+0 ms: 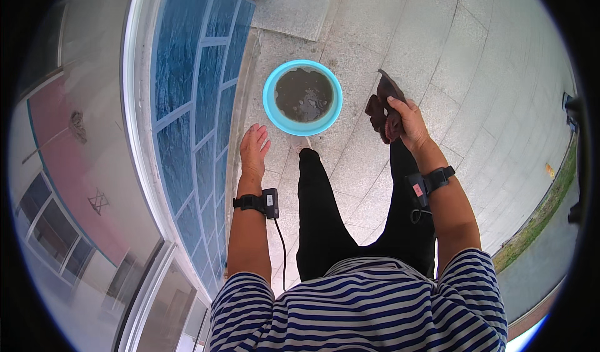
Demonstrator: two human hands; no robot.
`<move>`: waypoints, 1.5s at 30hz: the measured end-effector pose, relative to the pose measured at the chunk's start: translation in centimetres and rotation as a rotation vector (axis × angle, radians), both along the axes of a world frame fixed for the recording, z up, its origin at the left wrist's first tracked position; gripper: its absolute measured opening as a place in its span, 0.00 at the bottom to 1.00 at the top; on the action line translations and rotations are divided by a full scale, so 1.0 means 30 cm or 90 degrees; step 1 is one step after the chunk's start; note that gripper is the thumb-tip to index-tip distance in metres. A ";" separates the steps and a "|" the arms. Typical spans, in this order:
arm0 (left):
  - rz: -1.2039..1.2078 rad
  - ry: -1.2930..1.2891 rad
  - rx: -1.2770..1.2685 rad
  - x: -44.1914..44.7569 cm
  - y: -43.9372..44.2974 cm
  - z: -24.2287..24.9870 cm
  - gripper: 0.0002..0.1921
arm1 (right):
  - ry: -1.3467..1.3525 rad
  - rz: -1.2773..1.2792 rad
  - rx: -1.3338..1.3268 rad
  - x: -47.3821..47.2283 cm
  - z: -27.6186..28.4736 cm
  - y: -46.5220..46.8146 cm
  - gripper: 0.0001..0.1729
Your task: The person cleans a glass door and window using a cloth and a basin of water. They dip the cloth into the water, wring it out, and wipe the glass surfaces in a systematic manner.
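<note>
In my right hand (412, 120) is a crumpled dark brown cloth (386, 101), gripped at its right side and held up over the paving. My left hand (254, 148) holds nothing; its fingers are apart, near the lower left of a light blue plastic basin (269, 110). Murky grey-brown water (302, 94) with patches of foam fills much of that basin, which stands on the ground in front of my foot. Both wrists carry a strapped black device, and a cable runs from the left one.
A blue tiled wall (180, 84) and a window (93, 117) with a white frame rise close on my left. Beyond the basin lies a raised stone slab (295, 7). Stone paving (422, 38) stretches right towards a grass strip (539, 230).
</note>
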State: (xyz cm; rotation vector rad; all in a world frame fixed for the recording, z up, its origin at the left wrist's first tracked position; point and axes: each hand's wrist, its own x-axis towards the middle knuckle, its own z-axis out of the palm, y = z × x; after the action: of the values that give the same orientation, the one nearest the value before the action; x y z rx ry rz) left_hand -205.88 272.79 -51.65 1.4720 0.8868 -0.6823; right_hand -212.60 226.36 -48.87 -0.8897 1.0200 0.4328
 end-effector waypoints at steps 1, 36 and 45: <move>0.010 0.021 0.026 -0.015 0.095 -0.116 0.36 | -0.021 0.034 0.005 -0.003 -0.150 0.081 0.26; 0.213 0.060 0.099 0.022 -0.267 -0.785 0.40 | 0.084 -0.133 -0.046 -0.166 -0.984 0.035 0.21; 0.006 0.014 -0.014 0.123 -1.089 0.332 0.38 | 0.055 -0.303 -0.076 -0.407 0.210 -0.713 0.23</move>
State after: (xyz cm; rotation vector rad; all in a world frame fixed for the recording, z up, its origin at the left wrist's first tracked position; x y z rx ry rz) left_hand -202.18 240.13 -41.68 1.4419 0.8999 -0.7008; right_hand -224.81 204.98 -42.58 -0.7063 1.3044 0.0078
